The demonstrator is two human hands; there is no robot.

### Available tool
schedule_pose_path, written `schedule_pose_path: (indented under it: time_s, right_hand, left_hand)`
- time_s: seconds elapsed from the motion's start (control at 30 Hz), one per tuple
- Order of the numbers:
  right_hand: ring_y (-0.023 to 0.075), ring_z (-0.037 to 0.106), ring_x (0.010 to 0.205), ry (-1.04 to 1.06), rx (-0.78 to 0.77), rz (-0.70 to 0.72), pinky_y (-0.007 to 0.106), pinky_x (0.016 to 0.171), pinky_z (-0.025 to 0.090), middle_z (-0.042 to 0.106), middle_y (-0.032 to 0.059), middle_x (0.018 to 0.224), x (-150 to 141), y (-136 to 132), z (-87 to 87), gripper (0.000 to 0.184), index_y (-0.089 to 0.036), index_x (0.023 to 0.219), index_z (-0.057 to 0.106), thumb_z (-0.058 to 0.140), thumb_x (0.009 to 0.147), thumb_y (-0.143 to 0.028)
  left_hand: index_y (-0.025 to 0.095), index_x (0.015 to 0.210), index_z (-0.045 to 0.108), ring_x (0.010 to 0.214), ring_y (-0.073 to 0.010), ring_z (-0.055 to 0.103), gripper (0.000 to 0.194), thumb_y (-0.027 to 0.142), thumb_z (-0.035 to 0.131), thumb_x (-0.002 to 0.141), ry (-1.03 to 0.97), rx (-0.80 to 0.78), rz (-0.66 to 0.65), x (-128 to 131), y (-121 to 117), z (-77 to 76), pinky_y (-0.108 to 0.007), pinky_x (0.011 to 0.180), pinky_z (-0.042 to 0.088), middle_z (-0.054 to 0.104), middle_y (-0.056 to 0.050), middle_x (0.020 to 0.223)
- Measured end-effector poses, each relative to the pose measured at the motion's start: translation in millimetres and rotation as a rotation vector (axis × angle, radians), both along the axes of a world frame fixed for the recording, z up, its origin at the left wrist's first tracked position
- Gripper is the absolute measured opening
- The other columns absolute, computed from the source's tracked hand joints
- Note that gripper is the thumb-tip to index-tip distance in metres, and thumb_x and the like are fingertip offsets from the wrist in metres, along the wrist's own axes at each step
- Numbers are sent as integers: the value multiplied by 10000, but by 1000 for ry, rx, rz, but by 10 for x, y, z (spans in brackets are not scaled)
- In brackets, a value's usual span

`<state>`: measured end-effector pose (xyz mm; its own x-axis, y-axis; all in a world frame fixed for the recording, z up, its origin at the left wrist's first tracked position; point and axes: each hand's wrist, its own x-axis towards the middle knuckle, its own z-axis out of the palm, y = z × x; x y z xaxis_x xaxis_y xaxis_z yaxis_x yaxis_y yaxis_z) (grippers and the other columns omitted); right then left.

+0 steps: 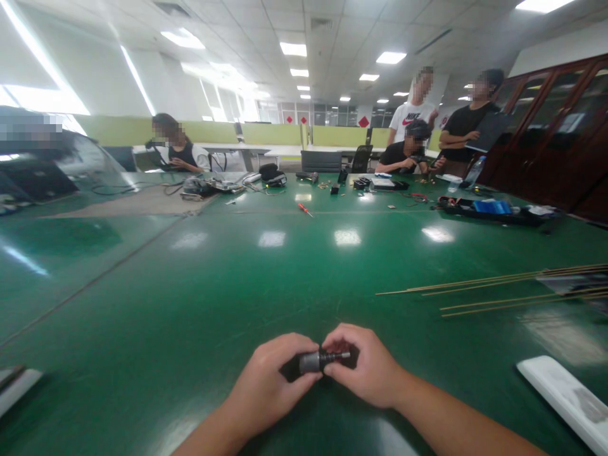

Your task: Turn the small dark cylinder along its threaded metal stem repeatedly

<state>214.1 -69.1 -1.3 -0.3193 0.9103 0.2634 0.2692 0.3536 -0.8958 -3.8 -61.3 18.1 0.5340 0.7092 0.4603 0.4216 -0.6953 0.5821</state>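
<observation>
Both my hands meet low in the middle of the view, just above the green table (199, 297). Between them is a small grey metal cylinder (311, 361) with a dark, thinner end pointing right. My left hand (268, 383) is closed round the grey body from the left. My right hand (363, 367) pinches the dark end with thumb and fingers. What the dark end is exactly I cannot make out.
Several thin brass rods (494, 285) lie to the right, a white flat strip (565, 396) at bottom right. A red screwdriver (304, 209), cables and tool trays sit further back. Other people sit and stand at the table's far side.
</observation>
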Motion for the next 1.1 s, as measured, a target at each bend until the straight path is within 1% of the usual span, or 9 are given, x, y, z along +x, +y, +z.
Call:
schedule_pose_path:
  time_s: [0.13,0.4,0.5,0.73,0.97,1.1]
  right_hand:
    - [162,618,742,-54,6,1,263,695,444,690,5,805,7,1,11,166,-201,864,713,730,710,-141]
    - [163,611,706,-77,8,0,258,661,431,681,7,753,13,4,33,89,-196,822,724,739,738,-220]
    - [161,608,702,-83,16,0,257,659,425,679,5,746,15,4,19,83,-194,814,723,741,737,-219]
    - [153,599,689,-84,22,-6,254,656,416,676,0,738,10,1,6,76,-191,805,718,746,737,-210]
    - [145,576,655,-63,-8,-7,249,630,404,654,-10,707,13,0,8,72,-188,787,714,743,725,-208]
    - [147,576,657,-63,-10,-8,249,627,401,656,-10,702,11,-7,5,88,-188,785,712,758,719,-225]
  left_hand:
    - [236,1013,657,840,-141,699,216,173,720,816,-8,20,6,8,-4,-2,-225,787,548,734,-8,936]
    - [224,1000,671,848,-157,706,189,186,717,820,2,18,8,-1,-9,0,-240,795,560,737,-30,939]
    - [221,1007,673,860,-166,708,198,183,717,819,-3,18,3,2,0,-6,-251,802,564,738,-41,949]
    - [225,1014,668,850,-158,711,217,174,728,811,-12,41,15,-2,-2,-1,-242,798,565,742,-31,944]
    - [222,1012,670,866,-168,713,214,184,729,810,11,46,31,-17,-3,-16,-252,799,572,743,-38,955]
    - [230,1016,664,857,-154,713,224,173,726,808,-3,63,22,-14,-10,-1,-236,799,568,742,-23,948]
